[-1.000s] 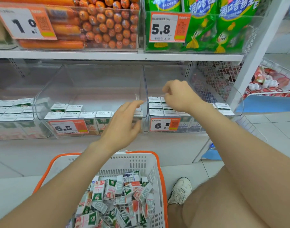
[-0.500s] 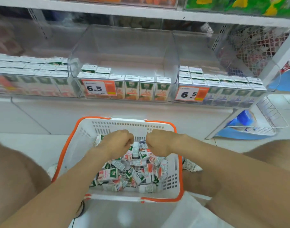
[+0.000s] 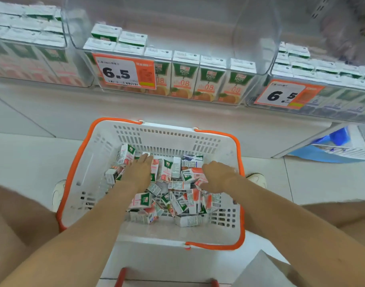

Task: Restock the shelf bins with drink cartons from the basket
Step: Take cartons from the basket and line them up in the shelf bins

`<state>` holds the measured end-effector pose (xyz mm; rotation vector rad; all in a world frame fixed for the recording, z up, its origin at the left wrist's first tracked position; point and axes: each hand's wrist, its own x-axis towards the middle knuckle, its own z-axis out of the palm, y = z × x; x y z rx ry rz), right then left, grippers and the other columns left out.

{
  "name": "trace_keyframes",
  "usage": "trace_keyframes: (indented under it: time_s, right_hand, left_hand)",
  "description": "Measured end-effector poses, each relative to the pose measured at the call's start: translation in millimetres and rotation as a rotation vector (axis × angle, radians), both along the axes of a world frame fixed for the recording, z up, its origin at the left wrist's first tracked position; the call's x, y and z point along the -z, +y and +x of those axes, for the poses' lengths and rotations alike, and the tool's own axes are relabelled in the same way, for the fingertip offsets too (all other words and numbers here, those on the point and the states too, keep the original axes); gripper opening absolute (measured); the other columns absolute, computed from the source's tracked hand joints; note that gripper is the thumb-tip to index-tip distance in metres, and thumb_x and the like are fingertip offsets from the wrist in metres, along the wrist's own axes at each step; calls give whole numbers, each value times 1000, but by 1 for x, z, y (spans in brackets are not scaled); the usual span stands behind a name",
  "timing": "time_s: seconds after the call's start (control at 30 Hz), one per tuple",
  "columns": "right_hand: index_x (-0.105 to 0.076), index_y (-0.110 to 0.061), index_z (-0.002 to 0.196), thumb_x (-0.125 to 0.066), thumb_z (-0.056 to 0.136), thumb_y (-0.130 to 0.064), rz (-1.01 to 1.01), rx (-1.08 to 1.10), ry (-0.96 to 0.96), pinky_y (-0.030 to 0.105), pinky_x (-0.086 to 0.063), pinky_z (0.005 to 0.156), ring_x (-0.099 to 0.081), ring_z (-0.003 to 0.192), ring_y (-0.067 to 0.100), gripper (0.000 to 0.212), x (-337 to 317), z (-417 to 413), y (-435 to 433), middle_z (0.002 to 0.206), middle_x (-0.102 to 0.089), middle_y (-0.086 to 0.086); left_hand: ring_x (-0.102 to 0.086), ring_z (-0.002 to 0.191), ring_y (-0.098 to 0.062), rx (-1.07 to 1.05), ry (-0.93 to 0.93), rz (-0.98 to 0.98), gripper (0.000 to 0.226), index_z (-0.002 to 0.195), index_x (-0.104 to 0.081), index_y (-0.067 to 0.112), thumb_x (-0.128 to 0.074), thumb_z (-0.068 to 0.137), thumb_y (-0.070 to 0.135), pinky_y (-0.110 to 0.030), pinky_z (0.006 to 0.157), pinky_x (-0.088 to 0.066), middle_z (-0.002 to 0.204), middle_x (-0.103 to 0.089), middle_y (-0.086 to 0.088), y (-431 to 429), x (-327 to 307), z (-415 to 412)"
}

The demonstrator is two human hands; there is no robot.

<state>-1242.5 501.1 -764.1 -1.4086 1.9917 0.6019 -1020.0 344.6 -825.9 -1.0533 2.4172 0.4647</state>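
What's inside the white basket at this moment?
A loose heap of small drink cartons, lying at all angles, with the left hand and right hand down among them. Cartons under the hands and lower in the heap are covered.

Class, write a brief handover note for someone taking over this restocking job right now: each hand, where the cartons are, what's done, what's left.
Left hand: fingers straight, resting on the loose drink cartons in the white basket on the floor, gripping nothing.
Right hand: down among the cartons too; whether it grips one is unclear.
Middle shelf bin: a front row of orange juice cartons, a few behind, room to spare.
Left to do: move the basket's many cartons into the bins.
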Motion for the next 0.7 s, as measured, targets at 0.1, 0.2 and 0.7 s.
trace_keyframes:
  time_s: [0.1,0.2,0.7]
  right_hand:
    - [-49,-16,138,-61,90,-68,6,-3,81,45,-50,93,-58,120,32,72,25,8,2,129,-60,10]
    - [-43,-15,145,-64,89,-65,1,-23,144,47,-49,101,-54,124,35,78,41,9,3,135,-59,14]
    - [-37,-11,153,-96,62,-28,-325,243,-358,24,-42,106,-45,114,18,109,-8,-3,-20,128,-30,0]
  left_hand:
    - [-33,150,-43,23,-26,35,97,168,-6,16,-69,94,8,-56,120,-36,174,-14,-8,-6,21,3]
    - [-30,152,-40,30,-44,-19,99,167,-10,15,-74,91,10,-58,123,-26,170,-21,-8,-4,31,3]
    - [-49,108,-24,-250,282,-22,90,116,-42,18,-92,56,64,-40,94,-43,114,-47,0,15,8,11]
